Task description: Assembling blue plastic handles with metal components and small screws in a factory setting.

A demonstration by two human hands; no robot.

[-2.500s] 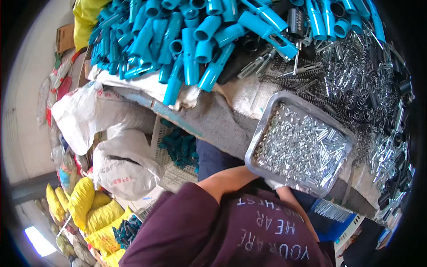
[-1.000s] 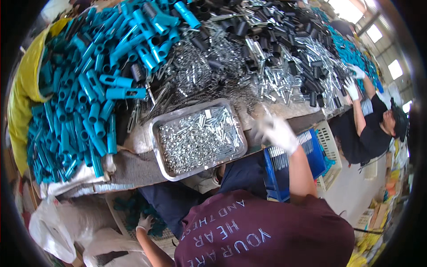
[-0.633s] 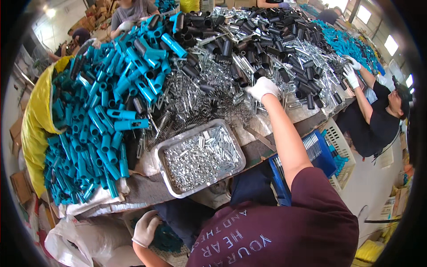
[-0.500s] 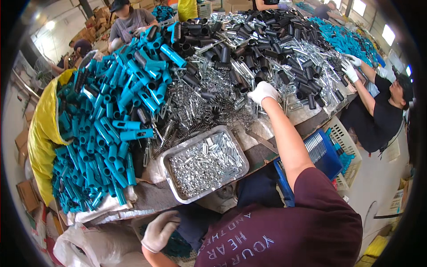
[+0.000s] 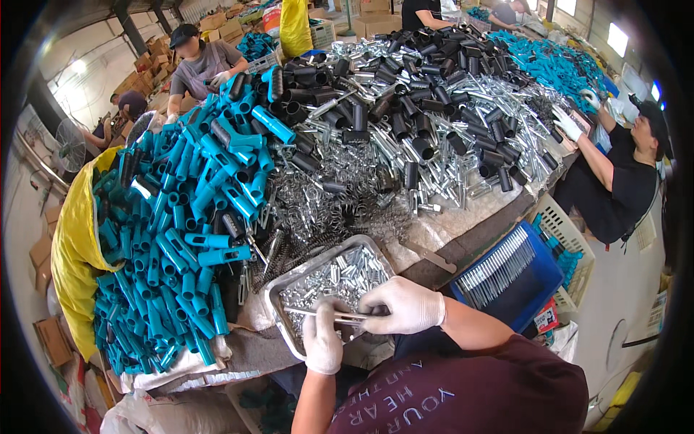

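Observation:
Both gloved hands meet over the near side of a metal tray [image 5: 273,298] filled with small silver parts [image 5: 318,286]. My left hand [image 5: 323,341] is closed, its fingers wrapped round slim silver metal rods [image 5: 350,316]. From the right, my right hand [image 5: 405,307] pinches the other end of the rods. How many rods there are is hard to make out, and the fingertips partly hide them. Beyond the tray lies a tangle of dark coil springs [image 5: 318,206].
Teal plastic sleeves [image 5: 166,253] are heaped at left beside a yellow sack [image 5: 76,253]. Black tubes [image 5: 419,148] and long silver rods [image 5: 463,181] cover the far table. At right are a blue bin [image 5: 538,289] with rods and a crate [image 5: 578,275]. Co-workers [image 5: 607,170] sit around.
My right hand has come back from the pile to the tray, now with metal rods. My left hand has risen from below the table edge and grips them too. The view has shifted slightly.

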